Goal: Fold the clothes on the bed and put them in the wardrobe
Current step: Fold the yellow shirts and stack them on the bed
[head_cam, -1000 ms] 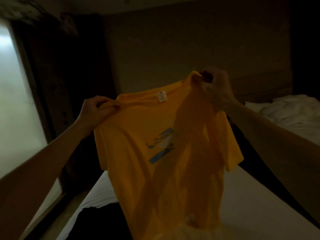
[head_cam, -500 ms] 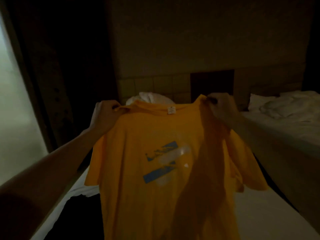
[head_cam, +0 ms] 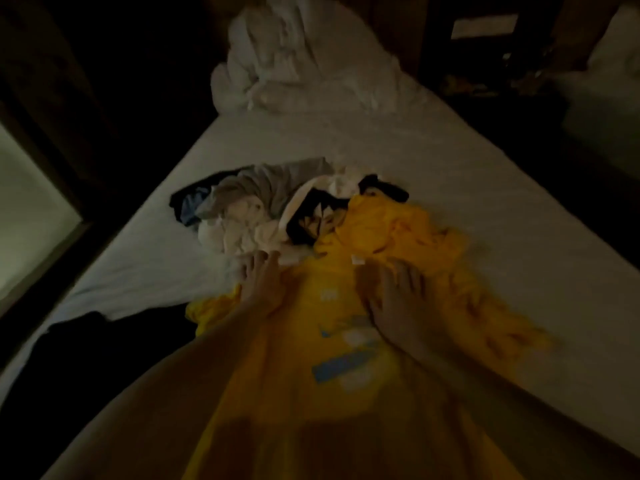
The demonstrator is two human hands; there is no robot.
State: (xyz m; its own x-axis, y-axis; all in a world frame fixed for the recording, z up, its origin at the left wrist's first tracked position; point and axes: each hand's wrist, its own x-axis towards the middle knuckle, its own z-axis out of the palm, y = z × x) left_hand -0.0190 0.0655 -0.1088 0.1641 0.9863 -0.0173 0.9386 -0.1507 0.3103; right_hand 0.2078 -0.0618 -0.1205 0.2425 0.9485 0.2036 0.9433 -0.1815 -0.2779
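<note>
A yellow T-shirt (head_cam: 332,341) with a blue print lies spread on the white bed (head_cam: 450,174) in front of me, collar end away from me. My left hand (head_cam: 259,285) rests flat on its left shoulder with fingers straight. My right hand (head_cam: 398,299) presses flat on the right shoulder, fingers spread. Just beyond the shirt sits a heap of unfolded clothes (head_cam: 263,209), grey, white and black. The frame is dim and blurred.
A bundled white duvet (head_cam: 294,53) lies at the head of the bed. A dark garment (head_cam: 104,341) covers the bed's near left corner. A second bed (head_cam: 609,98) stands at the far right, with a dark nightstand (head_cam: 485,39) between. A window (head_cam: 27,209) is at left.
The shirt was held up in the air by its shoulders; now it lies on the bed and both hands have let go and lie flat on it. My view has tilted down.
</note>
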